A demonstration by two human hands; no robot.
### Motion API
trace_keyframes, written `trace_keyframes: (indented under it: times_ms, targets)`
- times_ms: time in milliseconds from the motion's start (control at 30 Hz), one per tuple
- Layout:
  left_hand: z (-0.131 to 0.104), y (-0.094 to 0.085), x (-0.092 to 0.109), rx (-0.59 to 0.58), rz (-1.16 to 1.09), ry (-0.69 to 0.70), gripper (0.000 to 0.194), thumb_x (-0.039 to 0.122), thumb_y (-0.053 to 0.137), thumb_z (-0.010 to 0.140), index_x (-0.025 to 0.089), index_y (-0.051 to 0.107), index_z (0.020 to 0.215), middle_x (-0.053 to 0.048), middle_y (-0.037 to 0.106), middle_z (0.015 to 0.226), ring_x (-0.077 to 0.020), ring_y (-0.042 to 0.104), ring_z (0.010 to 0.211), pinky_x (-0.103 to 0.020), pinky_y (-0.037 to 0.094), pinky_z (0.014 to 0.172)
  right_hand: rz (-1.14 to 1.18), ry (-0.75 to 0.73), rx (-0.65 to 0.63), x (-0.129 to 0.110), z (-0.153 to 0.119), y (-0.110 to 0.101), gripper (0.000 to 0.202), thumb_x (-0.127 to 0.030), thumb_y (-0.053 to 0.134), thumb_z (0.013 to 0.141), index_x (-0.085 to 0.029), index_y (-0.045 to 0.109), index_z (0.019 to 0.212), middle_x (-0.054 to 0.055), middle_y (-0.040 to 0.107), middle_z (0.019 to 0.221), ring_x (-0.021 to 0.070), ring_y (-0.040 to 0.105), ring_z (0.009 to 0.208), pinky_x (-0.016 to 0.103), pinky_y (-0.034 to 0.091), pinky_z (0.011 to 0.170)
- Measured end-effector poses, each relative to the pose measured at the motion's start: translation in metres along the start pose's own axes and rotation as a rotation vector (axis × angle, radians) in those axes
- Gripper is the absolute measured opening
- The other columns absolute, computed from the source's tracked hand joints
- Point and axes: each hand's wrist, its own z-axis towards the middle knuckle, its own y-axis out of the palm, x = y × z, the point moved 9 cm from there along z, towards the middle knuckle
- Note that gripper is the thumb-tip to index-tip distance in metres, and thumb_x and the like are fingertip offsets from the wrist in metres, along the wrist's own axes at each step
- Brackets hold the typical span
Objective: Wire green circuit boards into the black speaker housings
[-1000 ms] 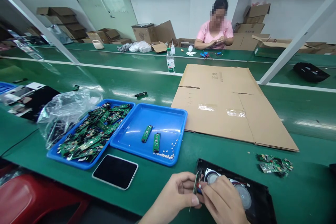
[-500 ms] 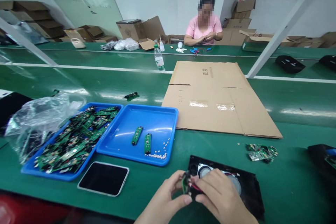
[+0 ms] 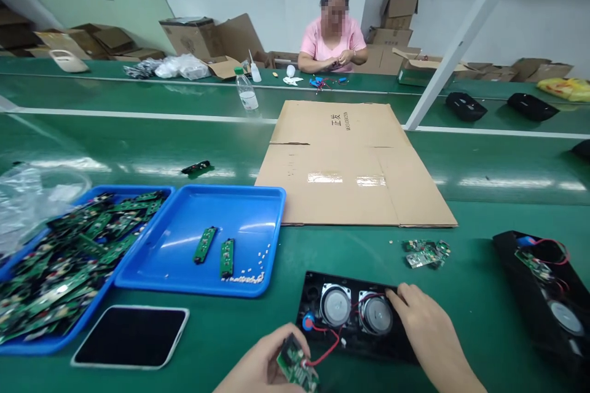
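My left hand (image 3: pixel 265 359) is closed around a green circuit board (image 3: pixel 297 368), which is tilted up near the bottom edge. A red wire (image 3: pixel 328 353) runs from the board to a black speaker panel (image 3: pixel 364 347) lying on the bench. Two round speakers (image 3: pixel 335 305) and a small blue part (image 3: pixel 308 320) sit in the panel. My right hand (image 3: pixel 426 325) grips the panel at its far right edge, beside the right speaker (image 3: pixel 375 313); its fingertips are partly hidden.
Left are a blue tray (image 3: pixel 203 189) with two boards and white bits, a heaped board tray (image 3: pixel 104 288) and a phone (image 3: pixel 131 336). Flat cardboard (image 3: pixel 341 163) lies ahead. Loose boards (image 3: pixel 426 253) and another speaker housing (image 3: pixel 516 295) are right. A person (image 3: pixel 332 37) sits opposite.
My hands have moved apart. The right has left the board and wires for the panel's right side; the left still holds the board, lower down. The view has swung right, showing more of the right housing.
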Motion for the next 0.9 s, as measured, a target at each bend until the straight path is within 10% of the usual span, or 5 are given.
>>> trace_keyframes:
  times_ms: [233,367,533,900]
  targets:
    - [0.008,0.027,0.001,0.044,-0.042,-0.042,0.035,0.022,0.075,0.068,0.017,0.066,0.102,0.005,0.071,0.077,-0.0125,0.062,0.069,-0.027,0.053,0.071,0.125,-0.101,0.08,-0.003,0.016,-0.014,0.033,0.005,0.041,0.094,-0.013,0.066,0.082,0.005,0.059,0.078,0.0173,0.051,0.07,0.03,0.039,0.063]
    - [0.013,0.025,0.013,0.278,-0.095,0.03,0.044,0.038,0.085,0.066,0.016,0.065,0.099,0.002,0.075,0.078,-0.0169,0.069,0.07,-0.031,0.062,0.067,0.491,-0.05,0.104,-0.013,0.023,-0.024,0.022,-0.015,0.039,0.108,-0.017,0.059,0.097,0.006,0.065,0.102,0.0156,0.06,0.089,0.025,0.05,0.076]
    - [0.012,0.025,0.033,0.427,-0.053,0.138,0.06,0.057,0.087,0.066,0.018,0.064,0.105,-0.003,0.077,0.086,-0.0267,0.078,0.086,-0.032,0.066,0.072,0.94,0.025,0.0,-0.042,0.034,-0.015,0.026,-0.03,0.042,0.111,-0.022,0.06,0.094,-0.002,0.062,0.08,0.0094,0.059,0.072,0.018,0.049,0.063]
    - [0.02,0.028,0.035,0.443,0.098,0.144,0.051,0.052,0.075,0.075,0.017,0.063,0.11,-0.007,0.079,0.091,-0.0268,0.078,0.084,-0.034,0.068,0.074,0.83,-0.041,0.079,-0.053,0.027,-0.013,0.022,-0.022,0.046,0.109,-0.02,0.063,0.095,-0.002,0.062,0.082,0.0139,0.047,0.074,0.029,0.033,0.07]
